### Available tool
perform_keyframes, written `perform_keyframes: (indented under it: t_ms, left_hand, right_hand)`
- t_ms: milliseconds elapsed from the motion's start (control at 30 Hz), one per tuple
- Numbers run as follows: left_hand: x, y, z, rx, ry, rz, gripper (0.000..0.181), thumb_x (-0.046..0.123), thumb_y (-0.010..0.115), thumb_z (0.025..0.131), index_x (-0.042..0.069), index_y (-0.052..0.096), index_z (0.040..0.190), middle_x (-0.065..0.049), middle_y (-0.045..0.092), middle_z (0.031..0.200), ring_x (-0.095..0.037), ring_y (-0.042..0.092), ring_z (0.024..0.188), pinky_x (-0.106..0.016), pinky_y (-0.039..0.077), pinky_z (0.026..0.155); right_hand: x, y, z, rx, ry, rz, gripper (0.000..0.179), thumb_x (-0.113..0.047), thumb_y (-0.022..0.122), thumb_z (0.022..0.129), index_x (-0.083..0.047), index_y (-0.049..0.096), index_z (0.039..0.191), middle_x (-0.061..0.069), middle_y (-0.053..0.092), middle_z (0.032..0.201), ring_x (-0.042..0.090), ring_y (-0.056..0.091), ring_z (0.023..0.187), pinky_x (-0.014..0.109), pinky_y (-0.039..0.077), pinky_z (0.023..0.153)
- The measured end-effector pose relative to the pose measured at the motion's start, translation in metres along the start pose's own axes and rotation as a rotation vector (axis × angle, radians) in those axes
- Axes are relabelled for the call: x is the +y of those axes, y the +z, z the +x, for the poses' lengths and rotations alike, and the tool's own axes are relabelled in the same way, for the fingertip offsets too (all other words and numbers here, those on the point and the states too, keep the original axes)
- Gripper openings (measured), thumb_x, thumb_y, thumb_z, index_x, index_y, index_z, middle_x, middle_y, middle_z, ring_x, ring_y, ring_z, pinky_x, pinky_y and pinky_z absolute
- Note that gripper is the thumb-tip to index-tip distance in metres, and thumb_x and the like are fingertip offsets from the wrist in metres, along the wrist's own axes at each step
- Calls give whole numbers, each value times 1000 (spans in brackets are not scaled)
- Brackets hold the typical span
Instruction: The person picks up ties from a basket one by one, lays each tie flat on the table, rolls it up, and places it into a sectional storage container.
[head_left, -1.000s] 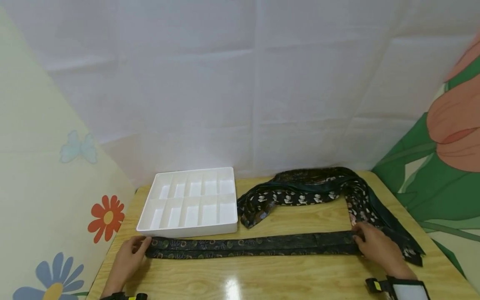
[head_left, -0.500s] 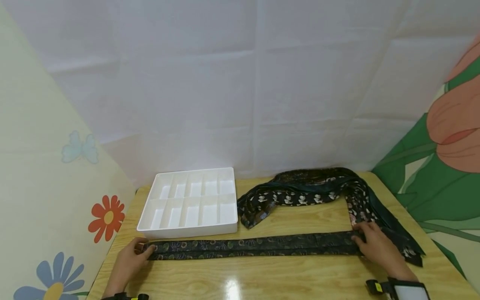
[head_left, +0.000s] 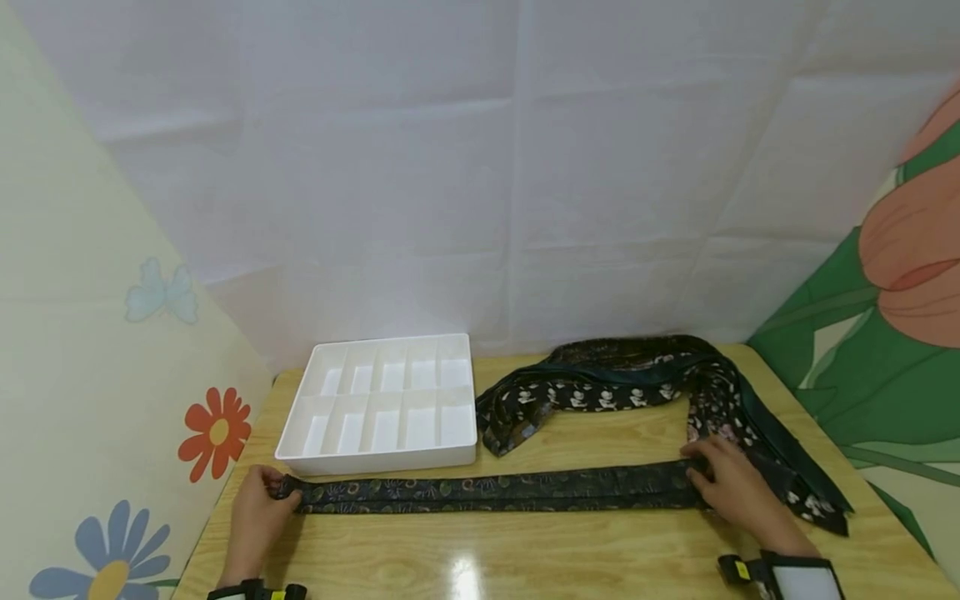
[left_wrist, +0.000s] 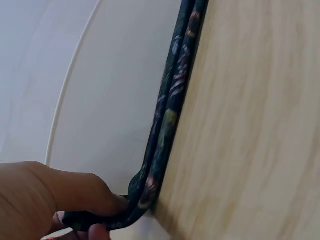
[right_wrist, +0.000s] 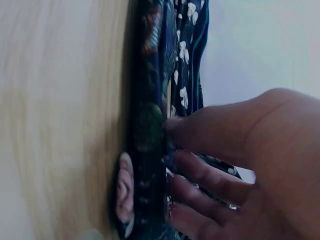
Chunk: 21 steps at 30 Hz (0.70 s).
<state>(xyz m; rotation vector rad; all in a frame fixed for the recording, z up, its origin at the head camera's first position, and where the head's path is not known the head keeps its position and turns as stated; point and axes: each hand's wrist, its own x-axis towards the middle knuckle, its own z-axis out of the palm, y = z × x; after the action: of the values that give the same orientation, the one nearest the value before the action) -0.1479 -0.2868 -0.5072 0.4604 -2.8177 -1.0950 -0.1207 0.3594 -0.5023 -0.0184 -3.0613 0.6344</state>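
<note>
- a dark patterned tie lies stretched along the surface, just in front of a divided white tray.
- at one end, the person's left hand pinches the fabric between thumb and fingers, the tip bending into the grip.
- at the other, the right hand rests loosely curved, fingertips at the cloth; whether it pinches or merely touches, one cannot tell.
- the step in hand appears to be straightening the tie, perhaps starting a fold or roll from the pinched end; the next move would call for a neat, firm grip there and the length kept flat.
- hard to make out: the tie's far right end, covered by the right hand; the pinched tip, mostly behind the thumb; and where each piece begins in the tangled heap of ties behind.
</note>
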Motion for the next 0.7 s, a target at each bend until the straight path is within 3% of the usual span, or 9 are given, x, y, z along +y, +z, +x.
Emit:
perform_keyframes:
  t_ms: [167, 300, 400, 567, 700]
  left_hand:
    - [4, 8, -5, 15, 108, 37, 23, 2, 75, 85, -7, 60, 99, -24, 58, 101, -35, 59, 93, -43, 50, 79]
    - [7, 13, -8, 12, 127, 36, 18, 10, 72, 93, -7, 71, 98, -23, 61, 103, -32, 64, 92, -39, 53, 76]
    - [8, 17, -9, 10, 129, 37, 16, 6, 68, 97, -8, 74, 102, -24, 62, 106, -33, 63, 94, -42, 54, 78]
    - [10, 22, -9, -4, 77, 80, 28, 6, 71, 93, -11, 65, 115, -27, 62, 105, -35, 58, 95, -50, 50, 81]
    - [14, 24, -8, -19, 41, 60, 34, 4, 72, 90, -12, 59, 117, -26, 63, 103, -34, 57, 92, -48, 50, 80]
  right_hand:
    - [-5, 3, 1, -28, -18, -20, 20, -17, 82, 91, -7, 74, 107, 11, 64, 103, 30, 63, 90, 54, 54, 78]
    - [-5, 4, 2, -67, -18, -15, 16, -16, 82, 91, -8, 73, 102, 7, 64, 100, 24, 63, 86, 49, 55, 75]
    - [-5, 3, 2, -73, -9, -16, 15, -16, 82, 91, -9, 73, 102, 7, 64, 100, 23, 63, 87, 49, 55, 75]
    - [-13, 4, 1, -60, -24, 6, 14, -14, 81, 92, -9, 72, 101, 7, 65, 101, 26, 66, 90, 51, 56, 78]
    - [-27, 10, -2, -44, -84, 60, 16, -22, 82, 93, -13, 72, 102, 1, 65, 97, 17, 63, 85, 41, 55, 72]
